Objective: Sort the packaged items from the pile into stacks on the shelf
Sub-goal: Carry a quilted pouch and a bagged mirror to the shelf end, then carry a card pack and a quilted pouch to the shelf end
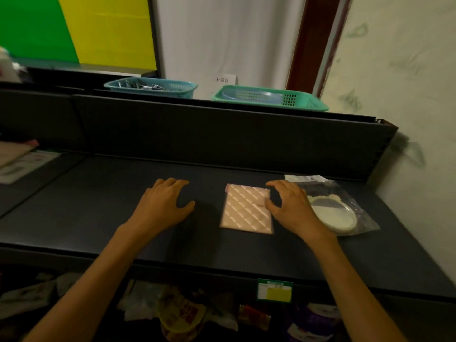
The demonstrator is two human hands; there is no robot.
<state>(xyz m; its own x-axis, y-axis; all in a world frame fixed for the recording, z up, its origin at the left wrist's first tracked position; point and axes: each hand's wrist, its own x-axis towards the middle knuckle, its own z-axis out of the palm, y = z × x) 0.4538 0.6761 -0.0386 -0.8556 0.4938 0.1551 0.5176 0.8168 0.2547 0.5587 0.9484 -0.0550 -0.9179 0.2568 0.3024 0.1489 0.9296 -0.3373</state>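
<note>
while my left hand (164, 206) rests flat and spread on the dark shelf (98, 206), my right hand (290, 208), fingers apart and holding nothing, hovers at the right edge of the pink quilted square packet (243, 209), so right is nearer.

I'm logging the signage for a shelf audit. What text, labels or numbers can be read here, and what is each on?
"补货区": white paper sign on the wall behind the teal baskets.
Green and yellow shelf-edge tag: print too small to read.
Red and yellow packet in the pile below: characters blurred, unreadable.
Pink quilted package and bagged mirror: no text visible.
</note>
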